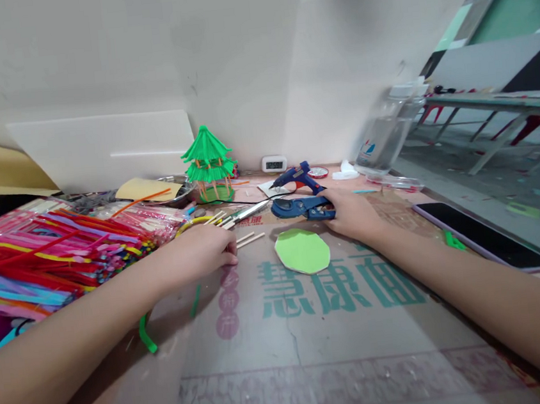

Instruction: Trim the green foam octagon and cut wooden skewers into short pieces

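My left hand [205, 250] is closed over a few thin wooden sticks [251, 239], with stick ends showing beyond its fingers; how many lie in its grasp is hidden. My right hand [352, 211] grips blue hand pliers [302, 208], their blue ends pointing left. Just in front of the pliers, a light green many-sided card [303, 250] lies flat on the printed plastic sheet. Behind the left hand rests a pair of scissors [251, 210]. A green pagoda model [208, 166] with stick columns stands upright at the back.
Colourful pipe cleaners [58, 256] are heaped at left. A blue glue gun [296, 177] lies behind the pliers, near a small digital clock [274, 163]. At right are a clear bottle [381, 135] and a phone [483, 234]. A green strip [146, 334] lies by the left forearm.
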A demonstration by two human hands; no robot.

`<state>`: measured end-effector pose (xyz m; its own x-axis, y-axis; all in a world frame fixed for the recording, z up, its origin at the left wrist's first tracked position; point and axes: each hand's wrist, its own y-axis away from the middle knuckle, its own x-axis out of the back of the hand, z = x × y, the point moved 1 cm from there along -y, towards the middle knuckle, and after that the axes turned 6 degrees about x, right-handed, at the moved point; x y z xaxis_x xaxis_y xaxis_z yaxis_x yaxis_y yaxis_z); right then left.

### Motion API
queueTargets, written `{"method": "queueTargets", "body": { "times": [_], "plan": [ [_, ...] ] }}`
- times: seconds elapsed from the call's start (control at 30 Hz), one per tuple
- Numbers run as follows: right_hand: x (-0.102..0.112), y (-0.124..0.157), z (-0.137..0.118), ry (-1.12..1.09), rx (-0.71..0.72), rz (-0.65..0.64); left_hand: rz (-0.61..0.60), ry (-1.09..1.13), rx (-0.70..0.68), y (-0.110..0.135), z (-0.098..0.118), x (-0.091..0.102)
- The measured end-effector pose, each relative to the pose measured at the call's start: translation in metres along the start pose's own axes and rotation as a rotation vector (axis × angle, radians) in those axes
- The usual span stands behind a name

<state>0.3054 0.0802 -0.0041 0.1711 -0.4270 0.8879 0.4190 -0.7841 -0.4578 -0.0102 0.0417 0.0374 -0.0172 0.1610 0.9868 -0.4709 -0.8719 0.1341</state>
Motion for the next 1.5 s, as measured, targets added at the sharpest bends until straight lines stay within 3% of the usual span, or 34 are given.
{"method": "queueTargets", "body": {
  "times": [0.17, 0.33, 0.43, 0.53, 0.67, 0.83, 1.1, 1.5],
  "plan": [
    [-0.001, 0.000, 0.000, 0.013, 0.000, -0.007, 0.090, -0.059, 0.076, 0.000, -0.009, 0.011],
    [-0.002, 0.000, 0.003, 0.020, -0.011, -0.013, 0.137, -0.139, 0.252, 0.000, -0.042, 0.036],
    [-0.004, -0.001, 0.005, 0.028, -0.012, -0.033, 0.116, -0.153, 0.327, -0.001, -0.059, 0.044],
    [-0.006, -0.002, 0.007, 0.036, -0.011, -0.012, 0.065, -0.150, 0.323, -0.004, -0.064, 0.040],
    [-0.006, -0.002, 0.008, 0.037, -0.007, -0.018, 0.053, -0.136, 0.294, -0.009, -0.060, 0.028],
    [-0.007, -0.002, 0.008, 0.045, -0.001, -0.017, 0.120, -0.093, 0.252, -0.005, -0.048, 0.030],
    [-0.004, -0.002, 0.006, 0.049, -0.006, -0.053, 0.033, -0.073, 0.101, 0.003, -0.014, 0.011],
    [-0.007, -0.001, 0.008, 0.068, 0.005, -0.027, 0.030, -0.112, 0.077, 0.002, -0.011, 0.006]
  ]
}}
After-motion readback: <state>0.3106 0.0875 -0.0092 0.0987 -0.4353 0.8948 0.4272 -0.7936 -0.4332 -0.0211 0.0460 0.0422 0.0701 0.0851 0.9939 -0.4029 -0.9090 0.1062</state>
